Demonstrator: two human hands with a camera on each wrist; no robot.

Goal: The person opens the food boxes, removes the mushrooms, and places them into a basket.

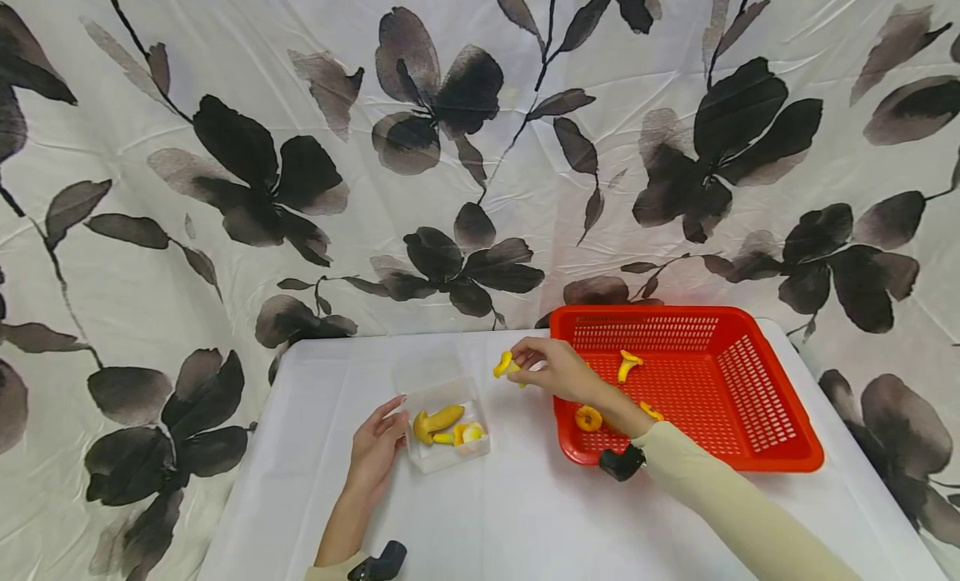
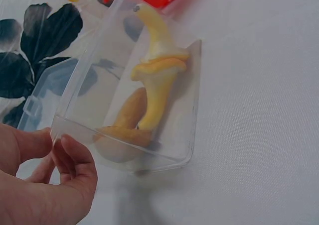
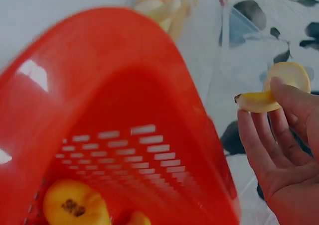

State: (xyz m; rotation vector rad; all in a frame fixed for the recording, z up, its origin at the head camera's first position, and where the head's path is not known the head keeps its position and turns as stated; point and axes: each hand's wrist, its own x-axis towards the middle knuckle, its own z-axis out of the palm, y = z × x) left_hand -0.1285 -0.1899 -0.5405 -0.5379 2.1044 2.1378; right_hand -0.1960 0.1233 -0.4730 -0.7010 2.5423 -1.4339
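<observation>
Floral cloth [image 1: 442, 31] behind, white surface [image 1: 517, 514] in front. Red basket [image 1: 682, 313] on the right, a few basket mushrooms [image 1: 588, 418] inside. Clear box [image 1: 452, 463] to its left, tan mushroom [image 1: 444, 418] and yellow company within. Left hand [image 1: 375, 443] pinches box edge. Right hand [image 1: 555, 368] pinches one yellow mushroom [image 1: 505, 364], aloft between basket and box.

A: What clothing do we distinguish?

B: We distinguish a pale khaki right sleeve [image 1: 738, 502], plain and lightly creased, and the cuff of a matching left sleeve [image 1: 327, 573].

A: And near the bare left hand [image 1: 377, 442] and right hand [image 1: 553, 369]?

B: We note a black right wrist unit [image 1: 622, 463] and a black left wrist unit [image 1: 381, 561], both compact and angular.
</observation>
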